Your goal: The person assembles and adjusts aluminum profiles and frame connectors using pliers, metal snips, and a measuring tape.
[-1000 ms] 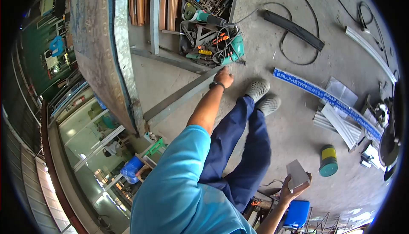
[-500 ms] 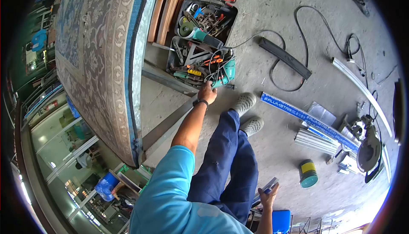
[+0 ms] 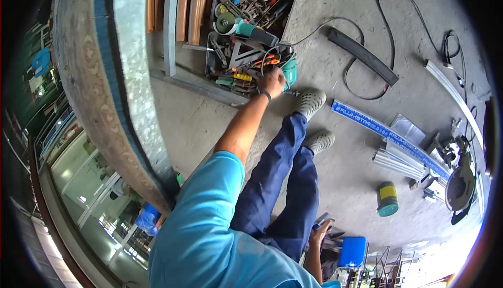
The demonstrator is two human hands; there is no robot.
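Observation:
My left hand (image 3: 272, 82) is at the near edge of the lower tool tray, fingers curled on a teal power tool (image 3: 290, 74). The hand hides part of that tool. Pliers with orange handles (image 3: 270, 61) and a yellow-handled tool (image 3: 242, 77) lie just beside it. A teal angle grinder (image 3: 246, 29) rests across the tool box (image 3: 291, 6), its cord running off to the right. Low by my right leg, my right hand (image 3: 318, 231) is closed around a short, narrow grey piece (image 3: 323, 219), whose kind I cannot make out.
Left stands a carpet-covered panel (image 3: 86, 73) with a metal edge (image 3: 133, 62). A steel frame bar (image 3: 201, 88) lies near the tools. Rightward are a black bar (image 3: 361, 57), blue-wrapped profiles (image 3: 377, 131), a cutting saw (image 3: 460, 186), a green-yellow can (image 3: 387, 200) and a blue stool (image 3: 352, 251).
My left hand has moved up and right, from the tray's near edge onto the teal power tool. My right hand has drawn slightly left, still closed on the grey piece. The view has shifted.

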